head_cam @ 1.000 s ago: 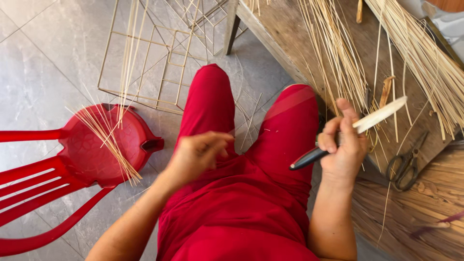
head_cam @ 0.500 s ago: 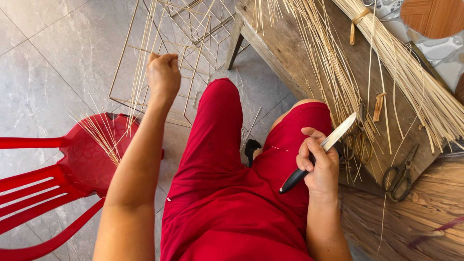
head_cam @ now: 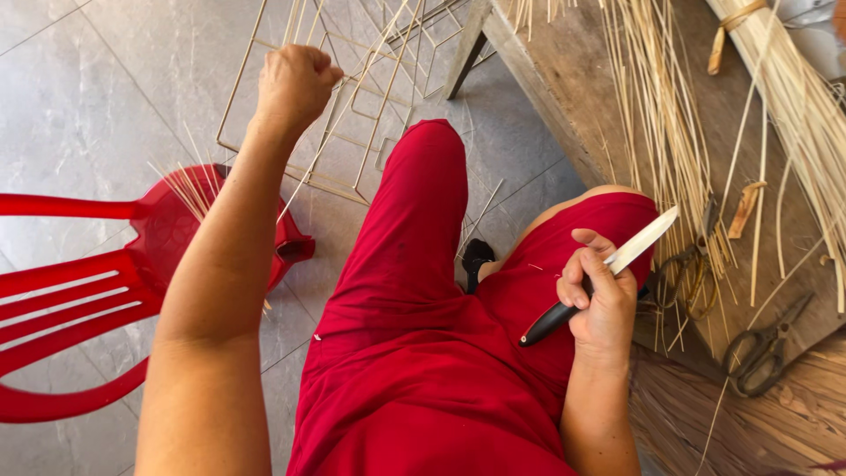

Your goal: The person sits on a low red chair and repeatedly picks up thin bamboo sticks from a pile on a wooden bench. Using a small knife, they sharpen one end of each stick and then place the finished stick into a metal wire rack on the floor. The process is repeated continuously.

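Head view, right hand (head_cam: 604,304) gripping steel knife (head_cam: 608,269)

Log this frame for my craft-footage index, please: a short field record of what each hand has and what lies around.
left hand: raised, closed on thin pale strips
right hand: grips black-handled knife, blade pointing up and right
lap: red trousers
left side: red plastic chair with strips on it
floor ahead: wire frame
right side: wooden bench with strip bundles, scissors
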`<move>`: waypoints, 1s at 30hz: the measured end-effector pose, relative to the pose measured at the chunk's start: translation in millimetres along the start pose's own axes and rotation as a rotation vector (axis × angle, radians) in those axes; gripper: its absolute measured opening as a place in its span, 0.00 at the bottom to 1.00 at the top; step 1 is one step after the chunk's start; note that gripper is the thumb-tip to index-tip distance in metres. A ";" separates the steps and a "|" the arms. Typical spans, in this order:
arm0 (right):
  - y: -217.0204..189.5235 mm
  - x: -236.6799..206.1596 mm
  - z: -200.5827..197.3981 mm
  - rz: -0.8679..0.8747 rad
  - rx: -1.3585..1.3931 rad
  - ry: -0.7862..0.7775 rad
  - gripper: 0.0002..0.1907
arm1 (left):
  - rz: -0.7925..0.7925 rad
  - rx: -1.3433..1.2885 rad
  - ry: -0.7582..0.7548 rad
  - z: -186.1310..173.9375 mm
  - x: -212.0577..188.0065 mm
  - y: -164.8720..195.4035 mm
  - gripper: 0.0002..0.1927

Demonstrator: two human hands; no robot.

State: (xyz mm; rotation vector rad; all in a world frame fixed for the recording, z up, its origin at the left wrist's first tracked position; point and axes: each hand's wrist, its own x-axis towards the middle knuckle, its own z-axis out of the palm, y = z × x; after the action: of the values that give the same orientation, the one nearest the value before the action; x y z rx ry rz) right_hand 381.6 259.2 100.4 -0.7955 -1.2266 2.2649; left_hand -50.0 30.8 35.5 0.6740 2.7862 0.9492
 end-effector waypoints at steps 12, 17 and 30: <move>0.6 6.8 -5.8 -0.022 0.014 -0.025 0.11 | -0.165 0.183 -0.330 10.5 -28.7 -5.0 0.12; -12.1 8.9 -11.1 -0.007 -0.004 -0.021 0.12 | -0.131 0.214 -0.373 19.4 -30.9 -8.6 0.12; -127.8 139.6 -71.6 -0.142 -0.666 0.205 0.11 | 0.105 0.231 -0.153 -8.6 -56.1 9.4 0.16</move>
State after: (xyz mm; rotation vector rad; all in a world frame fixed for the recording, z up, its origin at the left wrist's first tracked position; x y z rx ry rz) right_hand 340.2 453.4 139.6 -1.0902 -1.8884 1.6060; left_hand 1.4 7.5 46.5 0.8914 2.7694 0.5669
